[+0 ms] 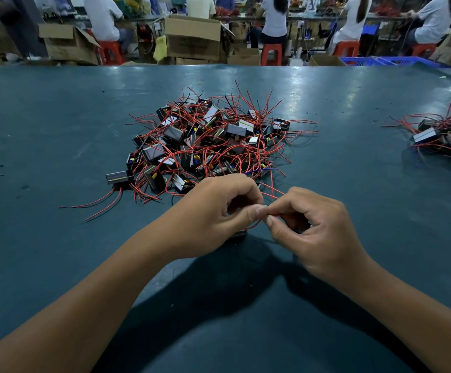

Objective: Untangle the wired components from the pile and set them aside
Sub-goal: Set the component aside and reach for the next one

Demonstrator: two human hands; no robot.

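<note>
While both hands meet just before the pile [208, 138], left hand [213, 214] and right hand [315, 232] each pinch one red wire [254, 224], likely to free it. Its component [237, 234] hangs beneath, mostly hidden. Sorted ones [444, 135] lie far right.

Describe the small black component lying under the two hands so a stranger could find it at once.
Start at the big tangled pile of black boxes and red wires in the middle of the dark green table. Come towards the camera to the left hand and right hand pinching a thin red wire. Just below lies the small black component, alone and apart from the pile.
</note>
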